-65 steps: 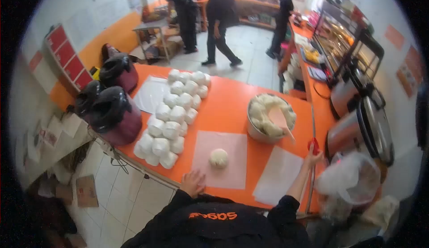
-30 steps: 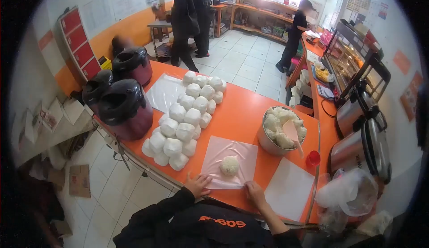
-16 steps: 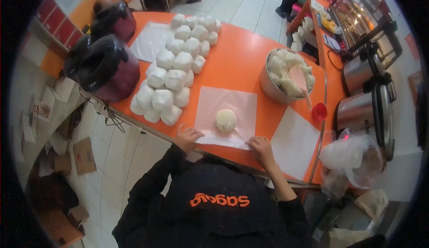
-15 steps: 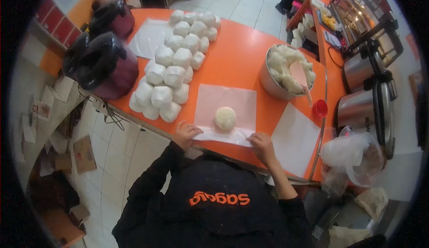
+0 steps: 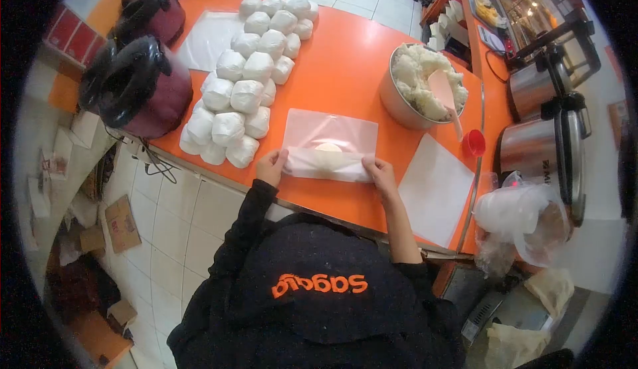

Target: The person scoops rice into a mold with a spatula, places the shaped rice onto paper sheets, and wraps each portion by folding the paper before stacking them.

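Lying left of the paper (image 5: 332, 122) are bundles (image 5: 228, 128); the left hand (image 5: 270, 168) pinches its left edge. At its middle sits the rice (image 5: 327, 147), now partly wrapped, the near edge having come over it. The right hand (image 5: 381, 172) pinches its right edge; the pot (image 5: 401, 108) stands beyond, rightward.
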Demonstrator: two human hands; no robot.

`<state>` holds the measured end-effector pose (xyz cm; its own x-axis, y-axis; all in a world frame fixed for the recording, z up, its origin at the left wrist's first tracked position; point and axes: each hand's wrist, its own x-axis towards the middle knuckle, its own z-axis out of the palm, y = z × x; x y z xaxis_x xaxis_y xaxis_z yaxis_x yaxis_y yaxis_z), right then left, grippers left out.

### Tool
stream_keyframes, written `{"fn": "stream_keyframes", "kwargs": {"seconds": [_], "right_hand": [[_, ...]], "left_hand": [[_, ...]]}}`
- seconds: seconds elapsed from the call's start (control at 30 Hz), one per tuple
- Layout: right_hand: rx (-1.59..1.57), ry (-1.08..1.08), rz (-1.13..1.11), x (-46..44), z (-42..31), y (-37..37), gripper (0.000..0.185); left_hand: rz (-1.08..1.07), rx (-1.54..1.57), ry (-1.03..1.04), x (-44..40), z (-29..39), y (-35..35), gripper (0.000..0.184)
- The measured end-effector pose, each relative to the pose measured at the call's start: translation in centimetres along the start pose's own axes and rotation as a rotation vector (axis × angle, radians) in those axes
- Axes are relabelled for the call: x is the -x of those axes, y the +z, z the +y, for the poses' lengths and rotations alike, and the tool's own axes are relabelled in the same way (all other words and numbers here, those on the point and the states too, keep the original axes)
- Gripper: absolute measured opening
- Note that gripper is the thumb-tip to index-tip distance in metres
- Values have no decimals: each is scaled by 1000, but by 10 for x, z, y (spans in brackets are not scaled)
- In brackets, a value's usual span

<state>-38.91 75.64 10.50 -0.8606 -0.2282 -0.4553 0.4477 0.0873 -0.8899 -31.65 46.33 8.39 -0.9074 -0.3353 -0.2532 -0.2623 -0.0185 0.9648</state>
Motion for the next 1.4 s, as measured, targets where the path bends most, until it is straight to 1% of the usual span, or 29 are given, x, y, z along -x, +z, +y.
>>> {"fn": "stream_keyframes", "kwargs": {"seconds": [0.07,0.1,0.17,0.2,0.27,0.33,0.43,0.53,0.6,0.7,0.8,0.9,1.0,1.1,1.2,1.3,1.4], "right_hand": [[31,-7,6,-8,11,-3,33],[46,-11,8,-11,17,-5,32],[10,27,3,0,1,0,33],[-9,47,0,4,-6,2,33],[3,2,-2,2,-2,1,33],[-12,5,-6,2,1,-1,33],[-38,53,-14,3,-2,0,31],[-23,77,-4,1,-2,-4,29],[-43,112,-24,-10,7,-13,28],[340,-216,130,-25,-25,-11,26],[822,-710,118,-51,-66,16,32],[1062,-776,-55,-80,-83,42,31],[1271,-506,-258,-108,-93,51,51],[1316,-422,-420,-122,-110,52,60],[1161,-393,-550,-150,-111,43,55],[1090,-383,-598,-156,-112,37,38],[1026,-502,-696,-139,-125,36,23]], "left_hand": [[18,-22,-4,3,5,3,28],[82,-118,47,5,8,5,29],[213,-312,149,12,14,9,30],[316,-505,377,20,12,12,28],[515,-881,842,41,14,22,27],[-116,-810,1050,61,33,29,35],[-193,-1067,904,72,30,58,54],[-207,-1182,858,65,25,60,67],[-199,-1174,872,65,21,60,67],[-175,-1165,888,62,22,61,67],[-171,-1156,888,62,22,59,67],[-173,-1143,887,63,22,60,67],[-178,-1144,890,62,24,58,67],[-165,-1152,897,60,22,58,66],[-172,-1154,887,61,21,59,65],[-168,-1148,891,61,19,58,65],[-161,-1126,905,57,17,57,63]]}}
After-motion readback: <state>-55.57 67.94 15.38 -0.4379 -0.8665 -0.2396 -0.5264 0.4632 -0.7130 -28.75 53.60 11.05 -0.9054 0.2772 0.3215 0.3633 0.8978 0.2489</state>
